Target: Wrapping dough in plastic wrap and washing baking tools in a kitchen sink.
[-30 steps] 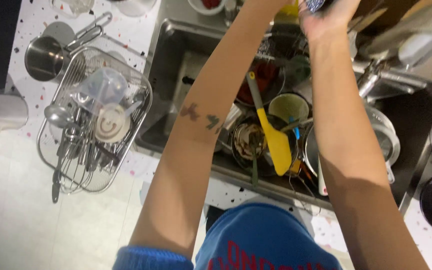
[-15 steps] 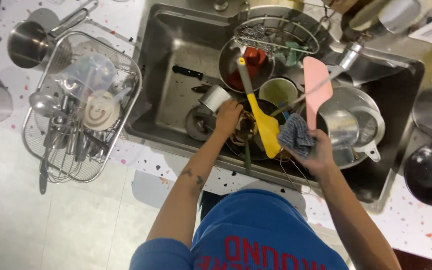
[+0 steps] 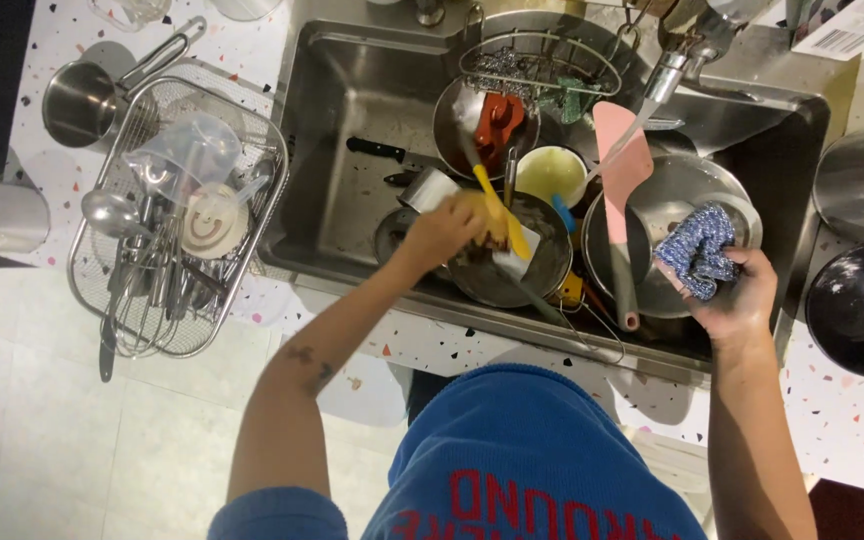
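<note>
One stainless sink [image 3: 352,150]. Two spatulas: one yellow spatula [image 3: 497,205] and one pink spatula [image 3: 620,175]. One blue scrubbing cloth [image 3: 697,250]. One wire dish rack [image 3: 137,330] at the desk's left edge, holding one ladle [image 3: 112,213] and one whisk [image 3: 137,320]. One black-handled knife [image 3: 377,150]. One wire basket [image 3: 542,65]. One black bowl [image 3: 860,310] at the desk's right edge.

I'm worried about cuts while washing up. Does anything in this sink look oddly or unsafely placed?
Yes: a black-handled knife lies loose on the sink floor, its blade hidden toward the piled dishes, close to the left hand on the yellow spatula.
</note>
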